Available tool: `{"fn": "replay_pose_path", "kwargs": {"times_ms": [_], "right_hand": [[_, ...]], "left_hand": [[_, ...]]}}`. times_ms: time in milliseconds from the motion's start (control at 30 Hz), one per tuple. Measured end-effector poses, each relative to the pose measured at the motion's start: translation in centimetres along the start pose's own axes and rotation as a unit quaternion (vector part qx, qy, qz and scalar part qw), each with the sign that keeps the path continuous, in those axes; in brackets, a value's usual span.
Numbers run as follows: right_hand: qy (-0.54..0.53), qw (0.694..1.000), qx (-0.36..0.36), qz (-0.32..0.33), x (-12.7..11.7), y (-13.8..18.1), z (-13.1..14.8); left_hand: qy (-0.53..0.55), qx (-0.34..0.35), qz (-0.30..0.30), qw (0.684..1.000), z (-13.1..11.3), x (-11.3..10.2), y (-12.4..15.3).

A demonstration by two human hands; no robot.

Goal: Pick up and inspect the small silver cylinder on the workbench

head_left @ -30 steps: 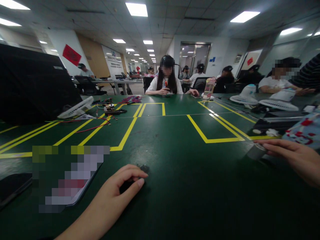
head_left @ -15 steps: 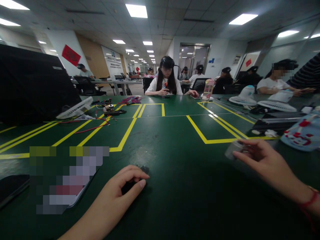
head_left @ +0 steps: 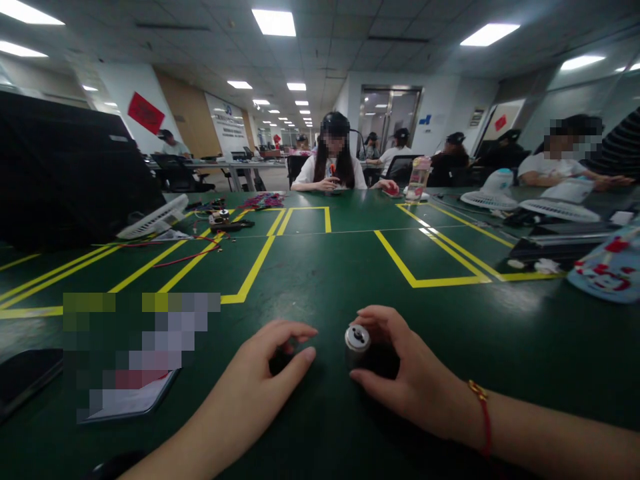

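My right hand [head_left: 400, 363] curves round a small silver metal cylinder [head_left: 357, 348] that looks like a small electric motor. Its round end faces up, with dark holes and a centre pin. The fingertips lie behind the cylinder and the thumb in front, closed on it, while the palm stays apart. The cylinder is upright at the table; whether its base touches the surface I cannot tell. To the left, my left hand [head_left: 275, 363] is held low over the green table [head_left: 310, 280], thumb and fingers apart, with nothing between them.
A blurred-out flat item [head_left: 150, 373] and a dark phone-like object [head_left: 30, 373] lie at left. Beyond are red wires [head_left: 200, 247], a white fan [head_left: 155, 217] and a black monitor [head_left: 65, 173]. A patterned blue bag [head_left: 610, 267] stands right. A person [head_left: 333, 157] sits opposite.
My right hand has come in from the right with the cylinder, which was blurred before, to the middle. My left hand has shifted slightly right, and its fingers have spread a little.
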State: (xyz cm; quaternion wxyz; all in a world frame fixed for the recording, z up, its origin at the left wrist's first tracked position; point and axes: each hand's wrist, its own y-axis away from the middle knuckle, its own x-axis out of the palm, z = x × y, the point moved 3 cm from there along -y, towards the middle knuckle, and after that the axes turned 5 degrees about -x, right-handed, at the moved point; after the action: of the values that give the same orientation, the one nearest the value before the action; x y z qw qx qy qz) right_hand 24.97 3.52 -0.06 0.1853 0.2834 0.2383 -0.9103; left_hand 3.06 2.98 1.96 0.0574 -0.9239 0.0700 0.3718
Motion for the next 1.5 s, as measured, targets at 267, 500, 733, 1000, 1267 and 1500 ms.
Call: {"fn": "replay_pose_path", "kwargs": {"times_ms": [267, 500, 733, 1000, 1267, 1500], "right_hand": [[-0.060, 0.998, 0.014, 0.006, 0.1, -0.5, 0.3], [0.018, 1.000, 0.012, 0.014, -1.1, 0.0, 0.6], [0.036, 0.999, 0.032, 0.013, -0.8, 0.3, 0.5], [0.144, 0.984, 0.083, -0.067, -6.5, 2.0, -2.8], [0.358, 0.870, 0.269, -0.205, -19.7, 9.0, -11.1], [0.476, 0.861, 0.004, -0.182, -12.4, 5.4, -5.2]], "left_hand": [[0.028, 0.121, 0.005, 0.992, -5.6, 1.8, -2.4], [0.015, 0.078, -0.030, 0.996, -3.8, 0.9, -2.5], [-0.063, 0.081, 0.024, 0.994, -2.3, 4.1, -2.4], [0.010, 0.024, 0.048, 0.998, -0.3, 0.7, -0.8], [0.069, -0.069, 0.042, 0.994, 3.7, -2.2, 1.1], [0.050, -0.038, 0.039, 0.997, 3.0, -1.3, 0.8]]}}
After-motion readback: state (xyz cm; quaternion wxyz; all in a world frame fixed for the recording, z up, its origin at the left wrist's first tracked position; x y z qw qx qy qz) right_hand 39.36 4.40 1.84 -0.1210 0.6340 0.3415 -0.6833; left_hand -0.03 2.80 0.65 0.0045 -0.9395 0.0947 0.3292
